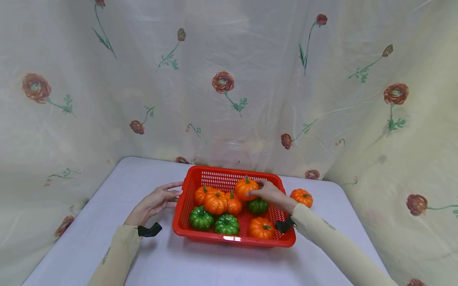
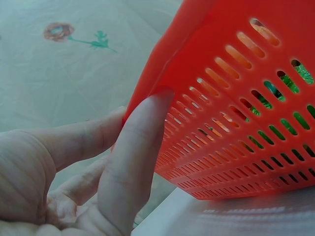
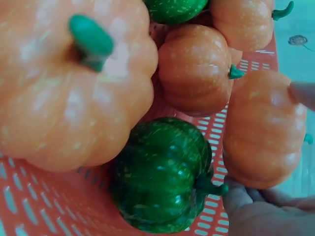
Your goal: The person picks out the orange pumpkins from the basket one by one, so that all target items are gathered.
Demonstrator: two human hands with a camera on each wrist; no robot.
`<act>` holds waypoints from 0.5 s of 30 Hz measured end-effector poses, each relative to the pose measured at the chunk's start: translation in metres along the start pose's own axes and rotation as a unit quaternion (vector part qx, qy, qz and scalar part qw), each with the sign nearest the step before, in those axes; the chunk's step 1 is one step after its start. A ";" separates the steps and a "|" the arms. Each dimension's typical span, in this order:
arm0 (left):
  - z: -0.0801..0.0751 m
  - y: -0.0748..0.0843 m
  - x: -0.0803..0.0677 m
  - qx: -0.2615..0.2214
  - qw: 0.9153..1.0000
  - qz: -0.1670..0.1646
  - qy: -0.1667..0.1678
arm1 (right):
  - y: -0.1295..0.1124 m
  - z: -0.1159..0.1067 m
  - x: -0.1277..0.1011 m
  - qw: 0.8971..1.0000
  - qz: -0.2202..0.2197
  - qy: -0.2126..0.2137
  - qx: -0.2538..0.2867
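In the head view, my right hand (image 1: 270,193) grips a small orange pumpkin (image 1: 245,188) with a green stem, over the back of a red plastic basket (image 1: 200,234). The right wrist view shows thumb and fingers on opposite sides of that pumpkin (image 3: 263,130). Beneath the hand lies a dark green pumpkin (image 1: 258,207). My left hand (image 1: 157,202) reaches the basket's left side, fingers mostly straight. In the left wrist view its fingertips touch the rim (image 2: 147,81), one tucked under the lip. An orange pumpkin (image 1: 262,228) sits in the basket's front right.
Several orange pumpkins (image 1: 215,202) cluster in the basket's left half, behind two green pumpkins (image 1: 227,225). Another orange pumpkin (image 1: 301,197) lies on the white table (image 1: 157,262), right of the basket. A flower-printed curtain (image 1: 250,51) hangs behind and along both sides.
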State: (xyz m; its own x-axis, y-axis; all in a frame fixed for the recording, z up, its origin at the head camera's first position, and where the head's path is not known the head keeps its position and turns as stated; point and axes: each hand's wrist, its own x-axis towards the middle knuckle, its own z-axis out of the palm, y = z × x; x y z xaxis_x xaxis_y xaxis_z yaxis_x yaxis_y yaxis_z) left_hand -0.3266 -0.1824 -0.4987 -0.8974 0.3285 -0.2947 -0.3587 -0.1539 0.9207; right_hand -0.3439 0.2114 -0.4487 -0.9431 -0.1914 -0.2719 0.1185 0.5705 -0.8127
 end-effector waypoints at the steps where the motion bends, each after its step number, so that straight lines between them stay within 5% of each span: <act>1: 0.000 0.000 0.000 0.000 1.000 0.000 0.000 | 0.001 -0.001 0.000 1.000 -0.003 -0.005 0.002; 15: 0.001 0.001 -0.001 -0.001 1.000 0.002 -0.002 | 0.008 -0.010 -0.004 0.992 -0.034 -0.115 0.046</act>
State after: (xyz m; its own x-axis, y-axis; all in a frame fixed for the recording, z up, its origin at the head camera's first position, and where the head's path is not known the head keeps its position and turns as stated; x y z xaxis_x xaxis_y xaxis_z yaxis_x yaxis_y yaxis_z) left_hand -0.3255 -0.1817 -0.4973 -0.8980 0.3318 -0.2890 -0.3548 -0.1573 0.9216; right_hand -0.3426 0.2245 -0.4486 -0.8556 -0.4101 -0.3158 0.0944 0.4762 -0.8743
